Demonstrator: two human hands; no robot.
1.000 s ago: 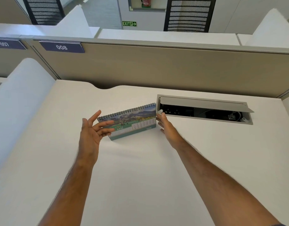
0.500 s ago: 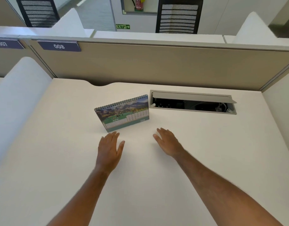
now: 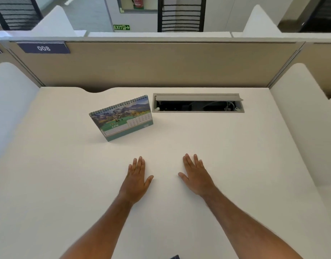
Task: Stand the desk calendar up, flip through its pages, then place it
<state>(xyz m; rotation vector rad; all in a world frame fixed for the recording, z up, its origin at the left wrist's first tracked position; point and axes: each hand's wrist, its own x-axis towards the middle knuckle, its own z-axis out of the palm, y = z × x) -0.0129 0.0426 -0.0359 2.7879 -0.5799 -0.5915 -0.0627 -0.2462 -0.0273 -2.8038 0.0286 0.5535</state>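
The desk calendar (image 3: pixel 121 117) stands upright on the white desk (image 3: pixel 235 165), spiral binding on top, showing a mountain landscape and the word JUNE. It is angled slightly, left of the desk's middle, with nothing touching it. My left hand (image 3: pixel 137 179) lies flat on the desk, palm down, well in front of the calendar. My right hand (image 3: pixel 195 174) lies flat beside it to the right, also palm down. Both hands hold nothing.
An open cable tray (image 3: pixel 198 103) with a raised grey lid is set into the desk just right of the calendar. A beige partition (image 3: pixel 161 64) closes the back; white side panels (image 3: pixel 9 101) flank the desk. A label reads 008 (image 3: pixel 43 48).
Both hands let go of the calendar's sides and drew back toward me, settling flat on the desk. The calendar stays standing where it was set.
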